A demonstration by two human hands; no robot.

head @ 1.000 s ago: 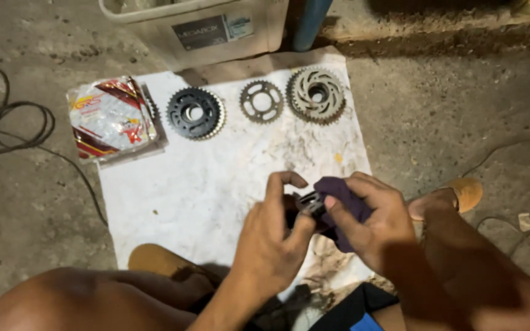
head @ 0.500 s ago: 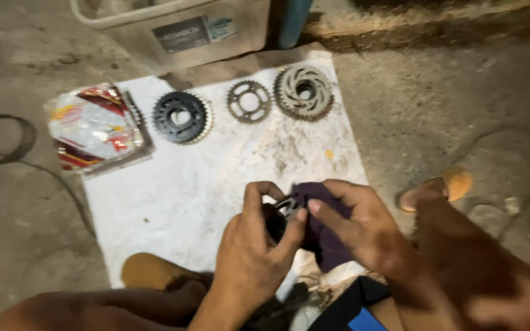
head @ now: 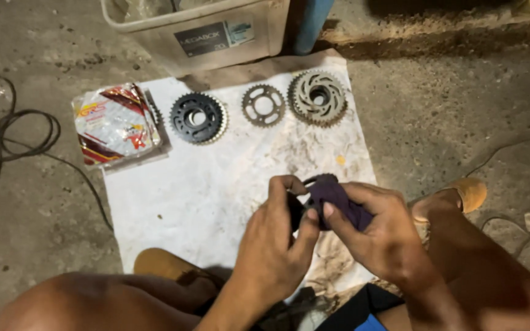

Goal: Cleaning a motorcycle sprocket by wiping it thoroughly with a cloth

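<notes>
My left hand grips a small dark part that is mostly hidden by fingers. My right hand presses a dark purple cloth against that part. Both hands hover low over a stained white sheet spread on the ground. At the sheet's far edge lie three sprockets: a black one, a small thin one and a silvery worn one.
A clear plastic packet with red print lies at the sheet's left corner. A beige plastic box and a blue pole stand behind. Black cable loops on the concrete at left. My knees and sandals frame the bottom.
The view has shifted, so the sheet and sprockets sit differently in frame. My hands stay together, and the cloth has been worked further around the small part.
</notes>
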